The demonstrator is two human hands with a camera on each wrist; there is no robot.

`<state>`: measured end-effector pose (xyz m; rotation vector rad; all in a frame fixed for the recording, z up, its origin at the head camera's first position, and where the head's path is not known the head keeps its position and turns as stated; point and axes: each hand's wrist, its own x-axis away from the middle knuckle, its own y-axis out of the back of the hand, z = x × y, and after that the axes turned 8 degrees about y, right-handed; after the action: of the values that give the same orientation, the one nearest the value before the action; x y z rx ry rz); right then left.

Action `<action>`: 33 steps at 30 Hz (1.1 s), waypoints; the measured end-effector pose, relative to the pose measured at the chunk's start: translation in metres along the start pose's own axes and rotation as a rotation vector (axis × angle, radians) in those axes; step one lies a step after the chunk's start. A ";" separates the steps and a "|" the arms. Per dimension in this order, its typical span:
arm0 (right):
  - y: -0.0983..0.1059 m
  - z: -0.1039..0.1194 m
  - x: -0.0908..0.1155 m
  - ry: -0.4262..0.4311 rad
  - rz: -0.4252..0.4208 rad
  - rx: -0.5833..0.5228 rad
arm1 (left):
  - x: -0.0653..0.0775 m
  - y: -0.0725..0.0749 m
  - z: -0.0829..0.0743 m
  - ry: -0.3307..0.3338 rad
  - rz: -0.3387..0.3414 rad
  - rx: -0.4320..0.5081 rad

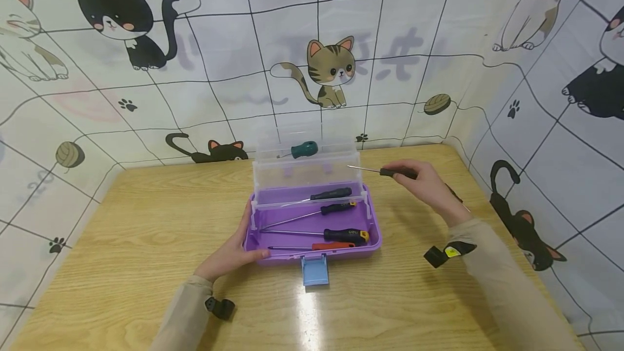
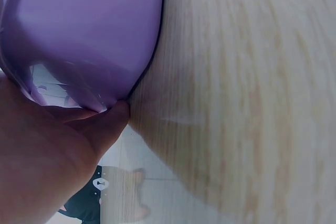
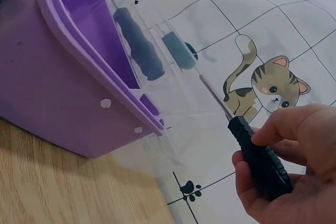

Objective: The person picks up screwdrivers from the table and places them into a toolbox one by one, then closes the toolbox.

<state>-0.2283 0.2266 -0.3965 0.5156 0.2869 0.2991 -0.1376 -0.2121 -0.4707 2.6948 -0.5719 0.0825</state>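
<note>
Currently, your right hand is curling round black-handled screwdriver, pointing it toward translucent tray; left hand is gripping left end of purple box. Possible fault: low approach snagging tray, dislodging green screwdriver.

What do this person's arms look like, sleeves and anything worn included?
The left sleeve and right sleeve are long, plain and beige. A boxy black left-wrist device and boxy black right-wrist device sit near the cuffs; the right one bears a yellow patch. The left grip and right grip are gloveless.
</note>
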 end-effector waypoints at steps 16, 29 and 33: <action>-0.017 0.008 -0.015 0.029 0.040 -0.039 | 0.000 0.000 -0.001 -0.008 0.005 0.014; -0.034 0.025 -0.029 0.064 0.087 -0.033 | -0.001 -0.002 0.002 -0.017 -0.007 -0.006; -0.041 0.025 -0.034 0.090 0.093 -0.011 | 0.000 -0.001 0.001 -0.015 -0.008 -0.005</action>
<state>-0.2427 0.1699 -0.3901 0.5062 0.3493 0.4145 -0.1373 -0.2115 -0.4722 2.6950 -0.5648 0.0584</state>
